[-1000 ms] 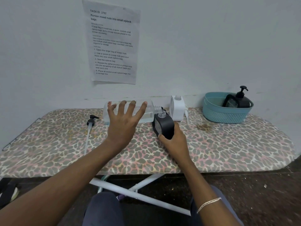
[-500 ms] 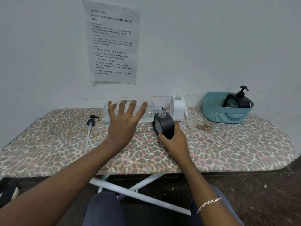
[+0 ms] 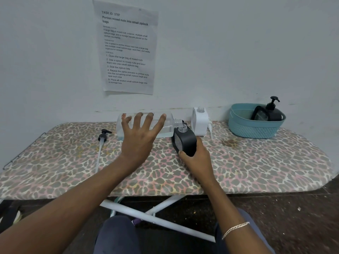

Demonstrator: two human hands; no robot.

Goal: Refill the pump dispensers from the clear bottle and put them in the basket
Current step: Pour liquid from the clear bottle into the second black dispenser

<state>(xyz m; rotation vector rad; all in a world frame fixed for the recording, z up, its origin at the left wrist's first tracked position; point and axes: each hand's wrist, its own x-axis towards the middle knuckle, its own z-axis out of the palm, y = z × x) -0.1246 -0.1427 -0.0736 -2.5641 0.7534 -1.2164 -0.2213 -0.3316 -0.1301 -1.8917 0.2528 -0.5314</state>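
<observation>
The clear bottle lies on its side at the back of the ironing board, its open neck pointing right at the mouth of a black dispenser. My left hand is spread flat with straight fingers over the bottle's near side. My right hand grips the black dispenser from below; it is tilted and has no pump. A white dispenser, also without a pump, stands just behind. A teal basket at the back right holds another black pump dispenser.
A black pump head with a long white tube lies on the board to the left. A white pump leans beside the white dispenser. A printed sheet hangs on the wall. The board's white legs cross below.
</observation>
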